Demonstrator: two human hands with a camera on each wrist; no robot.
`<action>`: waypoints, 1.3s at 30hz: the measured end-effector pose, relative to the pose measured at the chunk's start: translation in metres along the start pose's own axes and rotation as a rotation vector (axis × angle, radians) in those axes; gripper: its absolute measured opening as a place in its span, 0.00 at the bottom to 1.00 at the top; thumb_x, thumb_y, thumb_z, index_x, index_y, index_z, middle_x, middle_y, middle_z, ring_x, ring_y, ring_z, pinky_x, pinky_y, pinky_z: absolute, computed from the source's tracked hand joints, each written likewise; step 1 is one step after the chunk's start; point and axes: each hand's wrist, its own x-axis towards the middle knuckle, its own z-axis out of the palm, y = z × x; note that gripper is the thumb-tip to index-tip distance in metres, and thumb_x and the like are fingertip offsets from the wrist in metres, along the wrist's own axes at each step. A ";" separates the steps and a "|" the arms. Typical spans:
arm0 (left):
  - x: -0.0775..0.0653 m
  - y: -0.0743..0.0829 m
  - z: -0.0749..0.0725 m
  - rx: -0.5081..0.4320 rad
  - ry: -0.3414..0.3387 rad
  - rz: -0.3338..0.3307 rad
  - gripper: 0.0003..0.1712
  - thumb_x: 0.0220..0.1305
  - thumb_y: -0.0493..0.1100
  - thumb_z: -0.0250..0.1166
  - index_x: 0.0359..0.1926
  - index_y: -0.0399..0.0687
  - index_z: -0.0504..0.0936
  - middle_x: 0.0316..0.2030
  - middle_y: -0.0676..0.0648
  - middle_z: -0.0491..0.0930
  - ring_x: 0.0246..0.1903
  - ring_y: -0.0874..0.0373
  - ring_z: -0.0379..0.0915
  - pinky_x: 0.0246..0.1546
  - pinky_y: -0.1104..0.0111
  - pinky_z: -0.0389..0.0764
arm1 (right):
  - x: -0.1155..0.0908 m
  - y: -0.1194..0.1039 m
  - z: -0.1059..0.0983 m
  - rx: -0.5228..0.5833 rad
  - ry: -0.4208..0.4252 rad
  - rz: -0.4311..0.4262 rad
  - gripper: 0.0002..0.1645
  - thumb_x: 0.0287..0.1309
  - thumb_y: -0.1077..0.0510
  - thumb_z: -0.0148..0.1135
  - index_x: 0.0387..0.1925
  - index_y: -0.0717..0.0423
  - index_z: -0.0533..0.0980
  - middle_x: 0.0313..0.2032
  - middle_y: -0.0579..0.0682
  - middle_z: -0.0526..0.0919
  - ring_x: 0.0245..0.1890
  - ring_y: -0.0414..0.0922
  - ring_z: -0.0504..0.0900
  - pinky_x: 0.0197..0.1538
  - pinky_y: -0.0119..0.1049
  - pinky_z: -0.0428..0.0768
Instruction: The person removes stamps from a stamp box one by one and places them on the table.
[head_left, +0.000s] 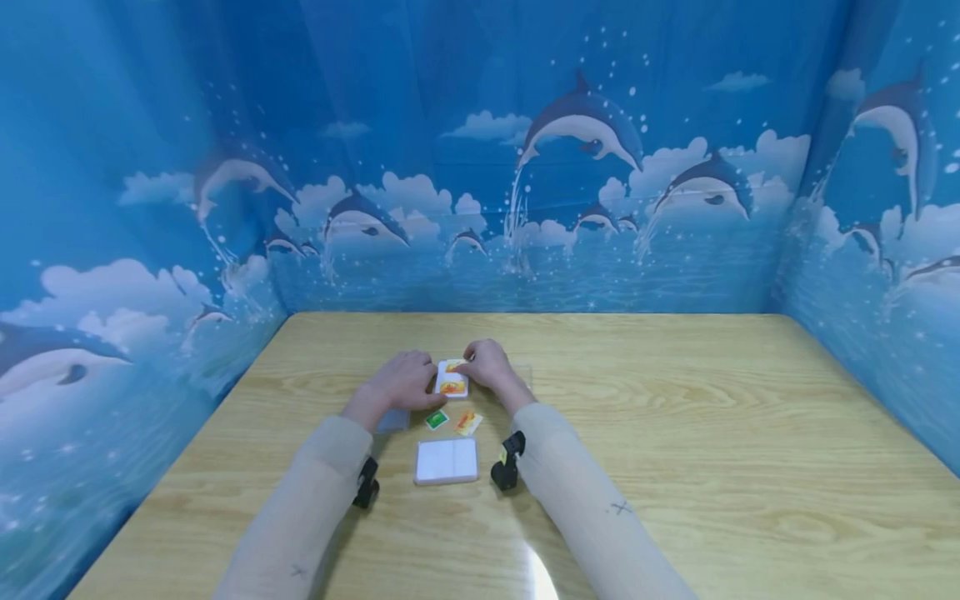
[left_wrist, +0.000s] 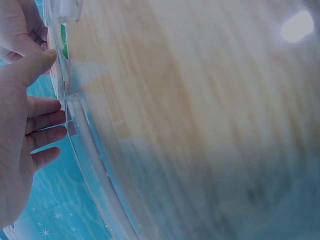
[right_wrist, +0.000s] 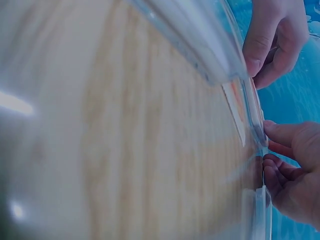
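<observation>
A small white-edged tray [head_left: 441,386] with orange pictures lies between the two hands in the head view. My left hand [head_left: 406,382] rests against its left side, thumb [left_wrist: 44,61] at the near edge and the other fingers loosely extended. My right hand [head_left: 489,364] pinches a small orange-and-yellow picture card [head_left: 452,365] at the tray's upper right; the fingertips partly cover it. In the right wrist view the thumb and forefinger of the right hand [right_wrist: 295,167] meet near the tray's rim. A green card [head_left: 437,419] and an orange card [head_left: 469,422] lie loose nearer me.
A white rectangular case [head_left: 446,461] lies at the near side of the loose cards. Under the left wrist is a translucent case [head_left: 393,421], and another clear flat piece [head_left: 525,377] shows beside the right wrist. A dolphin-print curtain [head_left: 480,275] surrounds the wooden table [head_left: 675,433].
</observation>
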 end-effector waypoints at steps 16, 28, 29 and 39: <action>-0.001 0.003 0.000 0.001 -0.005 -0.020 0.29 0.60 0.62 0.57 0.45 0.40 0.78 0.40 0.45 0.73 0.38 0.53 0.68 0.45 0.58 0.70 | 0.001 0.001 -0.003 -0.021 0.002 0.029 0.13 0.54 0.56 0.65 0.37 0.63 0.78 0.36 0.54 0.76 0.37 0.47 0.74 0.42 0.38 0.75; -0.003 0.003 -0.002 -0.004 0.002 -0.011 0.28 0.59 0.62 0.57 0.43 0.40 0.78 0.35 0.47 0.72 0.34 0.54 0.67 0.42 0.59 0.70 | 0.000 0.002 -0.004 -0.006 -0.030 0.006 0.22 0.51 0.52 0.68 0.42 0.66 0.77 0.41 0.56 0.78 0.41 0.49 0.76 0.46 0.40 0.75; -0.002 0.003 -0.002 -0.007 0.000 -0.014 0.28 0.59 0.62 0.57 0.43 0.40 0.78 0.35 0.46 0.72 0.34 0.54 0.67 0.42 0.59 0.70 | 0.000 0.002 -0.004 -0.009 -0.034 0.003 0.22 0.51 0.52 0.68 0.42 0.66 0.78 0.41 0.56 0.78 0.41 0.49 0.76 0.46 0.40 0.75; -0.001 0.004 -0.002 -0.008 -0.005 -0.029 0.29 0.59 0.61 0.57 0.44 0.40 0.78 0.36 0.47 0.72 0.34 0.54 0.65 0.41 0.59 0.69 | 0.001 0.002 -0.006 -0.022 -0.049 0.013 0.20 0.54 0.52 0.66 0.42 0.64 0.78 0.41 0.55 0.78 0.41 0.48 0.75 0.45 0.39 0.75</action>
